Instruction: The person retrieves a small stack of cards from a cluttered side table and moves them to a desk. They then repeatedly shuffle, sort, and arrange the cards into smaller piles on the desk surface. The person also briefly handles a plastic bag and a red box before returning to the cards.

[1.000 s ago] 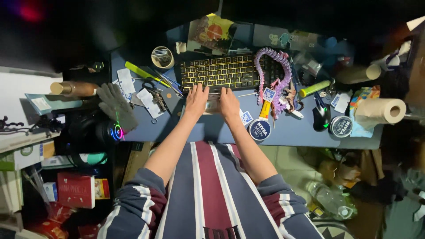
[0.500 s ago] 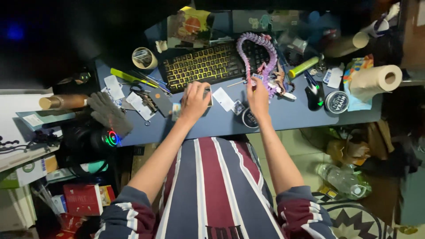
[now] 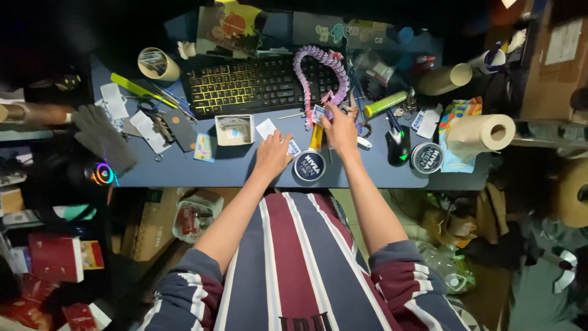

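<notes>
Your right hand [image 3: 340, 129] seems pinched on the small card [image 3: 318, 114] beside the purple dragon toy [image 3: 318, 76], far of the yellow tube [image 3: 316, 136]. Your left hand [image 3: 273, 154] lies flat, released, on the bench [image 3: 184, 168], touching white cards [image 3: 266, 129].

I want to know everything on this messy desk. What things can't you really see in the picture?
Head view only:
- What the right hand pinches near the yellow tube: its own fingers hide it.
- What lies under the left hand besides the white card: covered by the palm.
- Contents of the small open box: too small and dim.
- Top left of the desk: too dark.
- Cardboard roll on the right: cut off by the edge.
</notes>
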